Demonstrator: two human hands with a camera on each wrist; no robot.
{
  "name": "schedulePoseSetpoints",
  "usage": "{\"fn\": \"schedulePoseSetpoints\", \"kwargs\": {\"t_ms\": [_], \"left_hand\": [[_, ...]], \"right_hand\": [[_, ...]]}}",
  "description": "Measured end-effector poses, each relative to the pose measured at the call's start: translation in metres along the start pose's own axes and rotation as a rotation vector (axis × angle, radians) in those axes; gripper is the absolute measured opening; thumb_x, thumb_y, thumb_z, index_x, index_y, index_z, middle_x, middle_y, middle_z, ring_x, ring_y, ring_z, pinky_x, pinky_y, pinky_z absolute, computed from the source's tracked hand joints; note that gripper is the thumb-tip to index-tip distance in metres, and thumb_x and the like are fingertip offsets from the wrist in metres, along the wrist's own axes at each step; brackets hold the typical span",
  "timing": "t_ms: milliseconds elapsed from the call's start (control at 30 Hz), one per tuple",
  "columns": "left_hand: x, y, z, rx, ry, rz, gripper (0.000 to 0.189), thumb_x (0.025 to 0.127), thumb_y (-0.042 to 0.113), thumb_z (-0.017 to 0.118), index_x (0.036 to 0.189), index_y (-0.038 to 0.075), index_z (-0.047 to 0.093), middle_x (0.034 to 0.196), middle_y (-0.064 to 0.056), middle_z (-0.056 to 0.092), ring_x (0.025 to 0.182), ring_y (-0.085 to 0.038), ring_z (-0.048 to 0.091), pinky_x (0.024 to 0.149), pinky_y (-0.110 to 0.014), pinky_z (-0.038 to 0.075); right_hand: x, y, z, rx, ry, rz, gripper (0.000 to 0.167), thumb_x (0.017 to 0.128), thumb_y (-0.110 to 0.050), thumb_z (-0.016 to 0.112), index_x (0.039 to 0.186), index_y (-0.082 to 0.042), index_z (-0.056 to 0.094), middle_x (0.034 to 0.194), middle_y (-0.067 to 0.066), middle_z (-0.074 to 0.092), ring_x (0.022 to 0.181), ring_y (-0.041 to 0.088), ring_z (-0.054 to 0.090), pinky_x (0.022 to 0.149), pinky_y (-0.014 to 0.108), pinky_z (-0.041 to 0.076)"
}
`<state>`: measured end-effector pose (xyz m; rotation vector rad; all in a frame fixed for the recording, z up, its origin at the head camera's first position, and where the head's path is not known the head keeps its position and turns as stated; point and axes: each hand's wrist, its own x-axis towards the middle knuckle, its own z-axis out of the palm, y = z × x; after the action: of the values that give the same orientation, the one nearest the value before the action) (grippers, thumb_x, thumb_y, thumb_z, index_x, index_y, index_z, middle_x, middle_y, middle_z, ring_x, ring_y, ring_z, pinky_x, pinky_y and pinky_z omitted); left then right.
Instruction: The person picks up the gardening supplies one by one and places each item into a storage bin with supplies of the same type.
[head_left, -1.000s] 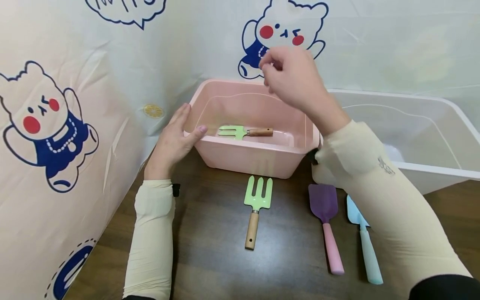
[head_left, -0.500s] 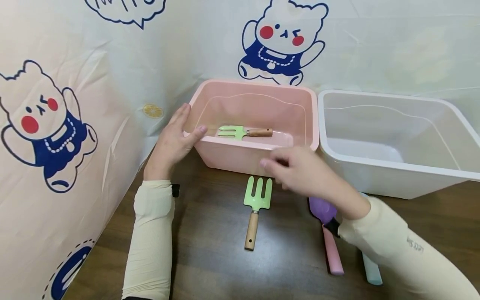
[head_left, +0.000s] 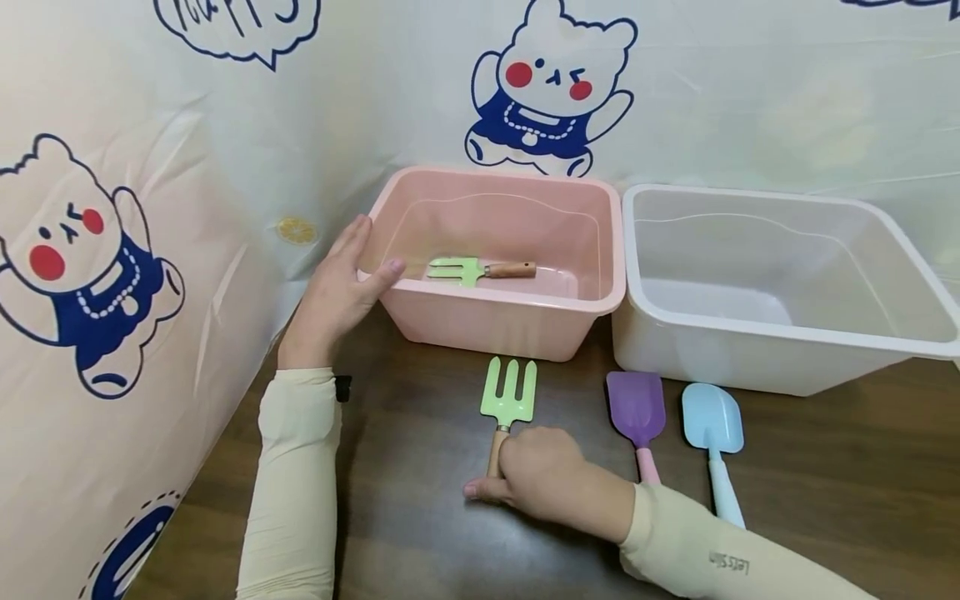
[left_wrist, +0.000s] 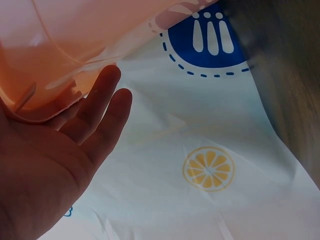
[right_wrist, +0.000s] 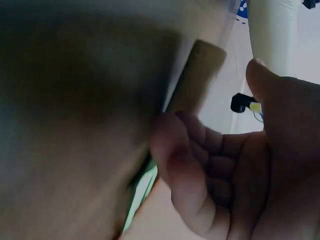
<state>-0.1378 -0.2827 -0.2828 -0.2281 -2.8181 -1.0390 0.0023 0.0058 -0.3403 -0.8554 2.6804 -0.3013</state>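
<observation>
A green hand fork (head_left: 510,400) with a wooden handle lies on the dark table, tines toward the pink bin (head_left: 487,321). My right hand (head_left: 543,475) is down at its handle, fingertips right beside the wood. In the right wrist view the fingers bend by the handle (right_wrist: 200,75), while the thumb stands apart from it. My left hand (head_left: 322,292) rests at the pink bin's front left corner, thumb over the front rim. Two of its fingers (left_wrist: 107,110) stretch out past the bin's edge in the left wrist view. Another green hand fork (head_left: 465,271) lies inside the bin.
A white bin (head_left: 712,354) stands right of the pink one. In front of it lie a purple shovel (head_left: 637,408) with a pink handle and a light blue shovel (head_left: 712,417). My right forearm partly covers their handles. Printed cloth (head_left: 375,75) hangs behind.
My right hand has come down from above the pink bin, past its front wall, to the handle of the fork on the table. The left hand has stayed at the bin's corner.
</observation>
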Motion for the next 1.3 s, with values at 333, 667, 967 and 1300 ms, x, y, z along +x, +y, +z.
{"fn": "schedulePoseSetpoints", "kwargs": {"t_ms": [333,667,967,1300], "left_hand": [[0.001,0.001,0.0,0.0,0.004,0.008,0.089,0.096,0.065,0.053,0.162,0.015,0.02,0.168,0.0,0.015,0.152,-0.019,0.012,0.121,-0.047,0.014],[0.0,0.001,0.002,-0.014,0.015,0.011,0.088,0.096,0.061,0.056,0.162,0.014,0.021,0.167,-0.002,0.017,0.152,-0.021,0.014,0.12,-0.047,0.014],[-0.001,-0.001,-0.003,-0.014,0.025,-0.009,0.091,0.095,0.065,0.054,0.162,0.014,0.021,0.168,-0.002,0.017,0.152,-0.025,0.015,0.12,-0.05,0.015],[0.0,-0.001,0.0,-0.042,0.012,-0.019,0.091,0.094,0.066,0.055,0.163,0.017,0.02,0.168,0.0,0.015,0.152,-0.024,0.014,0.12,-0.052,0.014]], "right_hand": [[-0.004,0.006,0.007,-0.058,-0.035,-0.009,0.045,0.088,-0.051,0.072,0.061,-0.022,0.051,0.059,-0.005,0.048,0.055,0.015,0.052,0.047,0.038,0.046],[-0.014,0.034,0.001,-0.089,0.099,-0.065,0.029,0.084,-0.023,0.078,0.074,-0.012,0.053,0.061,-0.001,0.047,0.052,0.016,0.05,0.04,0.038,0.044],[-0.004,0.05,-0.009,0.015,0.168,-0.135,0.027,0.085,-0.016,0.08,0.08,-0.01,0.054,0.067,-0.005,0.047,0.057,0.013,0.05,0.049,0.036,0.046],[0.003,0.062,-0.012,0.213,0.226,-0.253,0.016,0.094,-0.013,0.072,0.107,-0.004,0.069,0.087,-0.004,0.058,0.075,0.01,0.053,0.069,0.033,0.05]]}}
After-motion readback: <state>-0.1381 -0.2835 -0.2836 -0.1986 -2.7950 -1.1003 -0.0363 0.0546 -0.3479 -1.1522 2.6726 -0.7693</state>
